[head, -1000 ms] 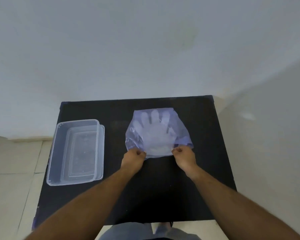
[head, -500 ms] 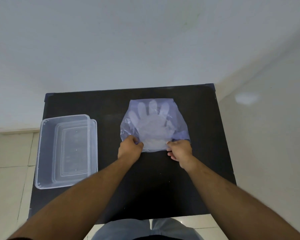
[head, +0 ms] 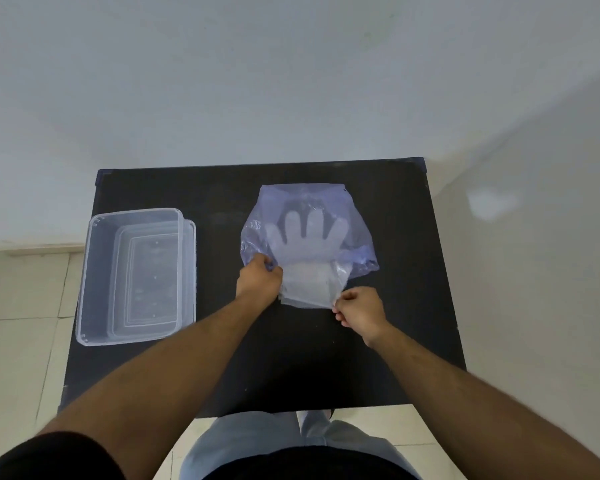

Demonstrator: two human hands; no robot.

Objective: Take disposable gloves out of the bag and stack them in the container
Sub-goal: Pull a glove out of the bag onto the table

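My right hand [head: 359, 306] is pinched on the cuff corner of the gloves [head: 307, 252] and has drawn the stack partway out since a moment ago. Left hand [head: 258, 280] is clamped on the bag [head: 359, 237] mouth, anchoring it. Extraction's started; container [head: 97, 271] sits empty at the table's [head: 291, 368] left.

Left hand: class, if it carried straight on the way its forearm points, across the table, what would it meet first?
The left hand points up and right, so it would likely run into the bag and the gloves inside. It already grips the bag's near edge.
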